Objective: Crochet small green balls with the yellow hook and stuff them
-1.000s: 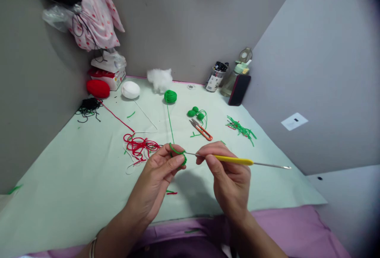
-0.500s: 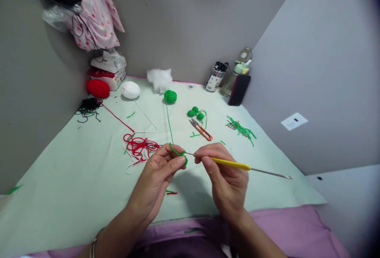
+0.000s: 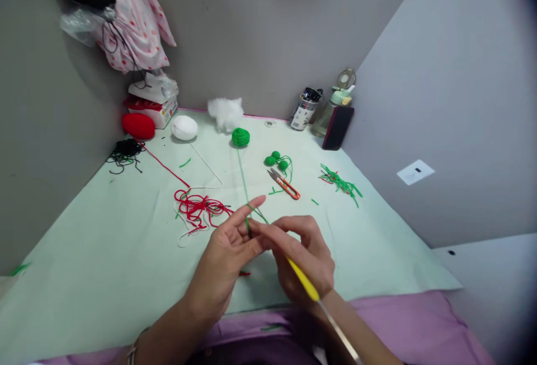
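My left hand (image 3: 232, 250) pinches with thumb and fingers at a small green crochet piece, now mostly hidden behind the fingertips; its forefinger is raised. Green yarn (image 3: 257, 213) crosses that forefinger and runs back to a green yarn ball (image 3: 240, 137). Closed around a crochet hook (image 3: 304, 281) with a yellow handle is my right hand (image 3: 304, 253). The hook's rear metal shaft points down toward me, and its front tip is hard to make out at the left fingers. Both hands touch at the fingertips.
Beyond my hands lie orange-handled thread snips (image 3: 284, 183) and small green crocheted balls (image 3: 282, 164). Tangled red yarn (image 3: 201, 208) is left of them, green scraps (image 3: 340, 181) right. White yarn (image 3: 184, 128), stuffing (image 3: 226, 113), a phone (image 3: 338, 128) and a bottle (image 3: 325, 118) stand along the back.
My right hand has moved left against the left fingers, and the hook has swung from pointing right to pointing down toward me. The left forefinger has lifted, with the yarn over it.
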Motion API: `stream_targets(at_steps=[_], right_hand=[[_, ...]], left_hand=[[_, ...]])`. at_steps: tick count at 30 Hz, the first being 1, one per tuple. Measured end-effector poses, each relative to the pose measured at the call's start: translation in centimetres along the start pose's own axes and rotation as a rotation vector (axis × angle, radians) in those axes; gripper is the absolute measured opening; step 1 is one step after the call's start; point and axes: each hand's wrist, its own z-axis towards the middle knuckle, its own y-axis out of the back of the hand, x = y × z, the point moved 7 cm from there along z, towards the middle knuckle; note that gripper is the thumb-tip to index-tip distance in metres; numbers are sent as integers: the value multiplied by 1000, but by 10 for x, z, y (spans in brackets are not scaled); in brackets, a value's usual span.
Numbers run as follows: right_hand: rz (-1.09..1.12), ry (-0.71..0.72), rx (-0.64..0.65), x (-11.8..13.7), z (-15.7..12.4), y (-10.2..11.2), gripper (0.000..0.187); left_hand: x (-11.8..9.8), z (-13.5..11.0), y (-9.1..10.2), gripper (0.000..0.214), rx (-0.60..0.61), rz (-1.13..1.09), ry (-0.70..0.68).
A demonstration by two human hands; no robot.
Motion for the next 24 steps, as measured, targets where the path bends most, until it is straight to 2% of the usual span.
stream_targets(at_steps=[3, 5, 7, 13, 20, 24], right_hand=[[284, -245, -88, -20, 1, 7, 26], [530, -385, -112, -31, 3, 6, 20], [687, -451, -73, -35, 7, -1, 18], [668, -470, 4, -34, 7, -13, 15], [848, -647, -36, -46, -1, -14, 13], [917, -670, -59, -46, 4, -15, 17]], left_hand=[[2, 1, 2, 53, 30, -108, 85], [-4, 1, 4, 47, 13, -102, 45], [-9, 1, 5, 45, -7, -38, -15], [-10, -2, 4, 44, -20, 131, -99], [-12, -3, 8, 45, -38, 142, -124], [-15, -5, 7, 41, -42, 154, -130]])
